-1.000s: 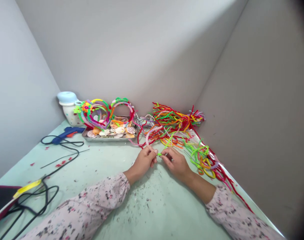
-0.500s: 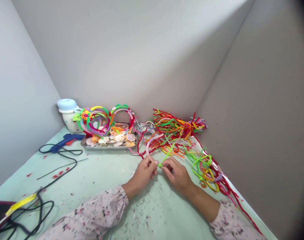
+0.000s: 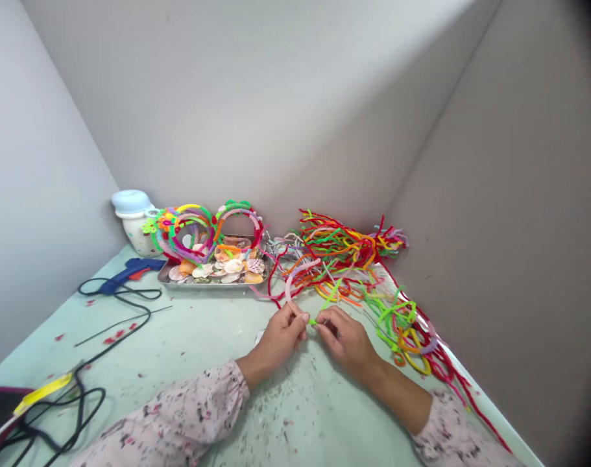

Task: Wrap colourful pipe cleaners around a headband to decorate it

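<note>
My left hand is closed around the lower end of a curved pink and lilac fuzzy band, which arcs up and to the right. Just right of it, my right hand pinches a bright green pipe cleaner between thumb and fingertips. A short stretch of green shows between the two hands, and a green length sticks up behind my right fingers. How the green piece joins the band is hidden by the fingers.
Behind lie a metal tray of seashells, decorated headbands and a white cup. A blue glue gun with a black cord sits left. Bundled pipe cleaners and a tangle fill the right.
The view has shifted slightly. Both hands keep nearly the same pose, still close together on the band and the green pipe cleaner.
</note>
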`<state>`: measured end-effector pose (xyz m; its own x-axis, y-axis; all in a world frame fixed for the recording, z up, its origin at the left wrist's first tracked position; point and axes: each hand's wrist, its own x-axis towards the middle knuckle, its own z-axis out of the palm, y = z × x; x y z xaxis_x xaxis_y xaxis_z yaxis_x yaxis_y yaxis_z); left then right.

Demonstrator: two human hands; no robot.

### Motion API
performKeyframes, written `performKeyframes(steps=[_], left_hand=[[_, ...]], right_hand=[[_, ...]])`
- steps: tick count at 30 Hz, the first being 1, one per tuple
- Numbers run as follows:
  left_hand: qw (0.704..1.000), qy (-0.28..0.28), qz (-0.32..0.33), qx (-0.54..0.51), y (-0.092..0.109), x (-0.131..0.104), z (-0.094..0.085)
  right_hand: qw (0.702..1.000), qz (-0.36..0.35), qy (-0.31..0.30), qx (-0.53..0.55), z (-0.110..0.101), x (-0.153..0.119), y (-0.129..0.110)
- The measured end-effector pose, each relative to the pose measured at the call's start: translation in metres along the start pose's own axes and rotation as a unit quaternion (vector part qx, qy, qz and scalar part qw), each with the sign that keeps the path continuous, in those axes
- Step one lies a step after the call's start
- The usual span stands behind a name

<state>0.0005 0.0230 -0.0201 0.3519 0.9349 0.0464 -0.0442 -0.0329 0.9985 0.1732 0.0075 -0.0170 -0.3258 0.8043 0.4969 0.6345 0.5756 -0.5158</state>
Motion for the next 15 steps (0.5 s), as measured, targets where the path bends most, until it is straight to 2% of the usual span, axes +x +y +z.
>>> performKeyframes(steps=[7,15], left_hand=[[1.000,0.002,0.004,0.004,-0.0001,-0.0006,0.0006],[1.000,0.000,0.002,-0.007,-0.0019,0.0012,0.0005]], right_hand=[[1.000,0.002,-0.001,-0.003,-0.0005,-0.0007,-0.0014],[1.000,-0.006,0.026,0.000,0.0019,-0.0016,0.0012]])
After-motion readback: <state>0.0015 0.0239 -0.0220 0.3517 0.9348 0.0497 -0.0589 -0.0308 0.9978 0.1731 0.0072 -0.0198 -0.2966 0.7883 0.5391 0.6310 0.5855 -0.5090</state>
